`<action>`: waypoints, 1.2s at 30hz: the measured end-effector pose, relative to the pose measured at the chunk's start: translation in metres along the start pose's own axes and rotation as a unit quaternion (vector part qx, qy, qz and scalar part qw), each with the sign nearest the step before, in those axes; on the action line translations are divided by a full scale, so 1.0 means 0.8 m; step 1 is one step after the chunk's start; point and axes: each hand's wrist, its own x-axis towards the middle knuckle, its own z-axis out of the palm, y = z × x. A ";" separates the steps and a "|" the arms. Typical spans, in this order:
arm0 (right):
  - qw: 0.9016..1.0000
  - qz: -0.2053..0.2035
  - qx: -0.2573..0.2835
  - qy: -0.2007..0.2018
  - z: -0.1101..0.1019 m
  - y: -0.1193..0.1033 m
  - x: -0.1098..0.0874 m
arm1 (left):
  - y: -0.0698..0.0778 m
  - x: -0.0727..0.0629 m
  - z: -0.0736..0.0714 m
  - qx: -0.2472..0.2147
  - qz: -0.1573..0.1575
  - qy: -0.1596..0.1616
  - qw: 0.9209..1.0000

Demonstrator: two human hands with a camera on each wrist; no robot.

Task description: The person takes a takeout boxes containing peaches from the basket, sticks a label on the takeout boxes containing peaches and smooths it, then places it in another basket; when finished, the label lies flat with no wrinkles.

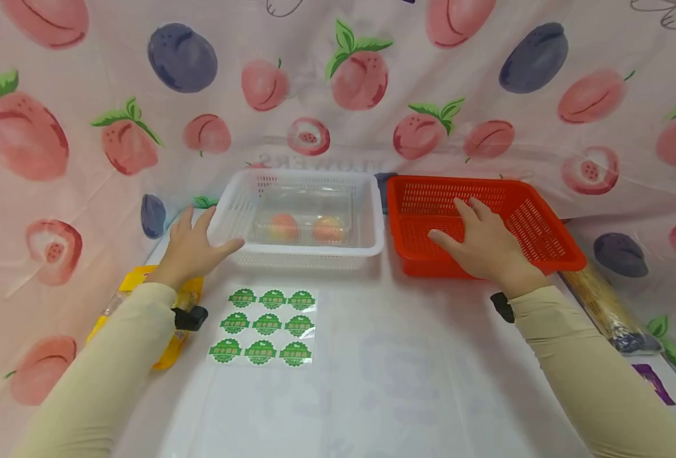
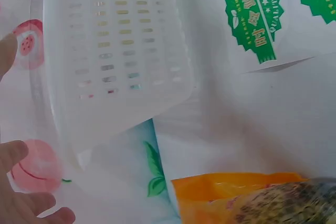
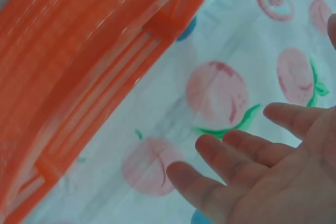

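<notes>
My left hand (image 1: 191,251) is held beside the left front corner of a white plastic basket (image 1: 309,254), fingers spread and holding nothing. Inside that basket lies a clear plastic box (image 1: 303,200), with two round red-and-yellow fruits (image 1: 283,227) showing through it; whether they are in or under it I cannot tell. A red plastic basket (image 1: 429,267) stands to the right with no contents visible. In the head view my right hand (image 1: 487,248) is over its front part, the fingers loosely extended. The right wrist view shows the same hand (image 3: 262,166) apart from the basket wall.
A sheet of green round stickers (image 1: 266,324) lies on the white tabletop (image 1: 395,381) before the white basket. Yellow packaging (image 1: 169,353) is under the left forearm. At the right edge lie a long clear packet (image 1: 607,305) and a purple scrap (image 1: 653,383). Fruit-printed cloth (image 1: 326,38) hangs behind.
</notes>
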 end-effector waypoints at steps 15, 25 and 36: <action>0.987 -0.038 0.153 0.023 0.045 -0.058 0.038 | -0.021 0.005 0.023 -0.119 -0.014 0.011 0.993; 0.975 -0.048 0.216 0.000 0.072 -0.094 0.065 | -0.018 0.008 0.030 -0.174 -0.090 -0.041 0.980; 0.963 -0.049 0.259 -0.061 0.089 -0.123 0.091 | -0.025 0.012 0.044 -0.242 -0.122 -0.058 0.961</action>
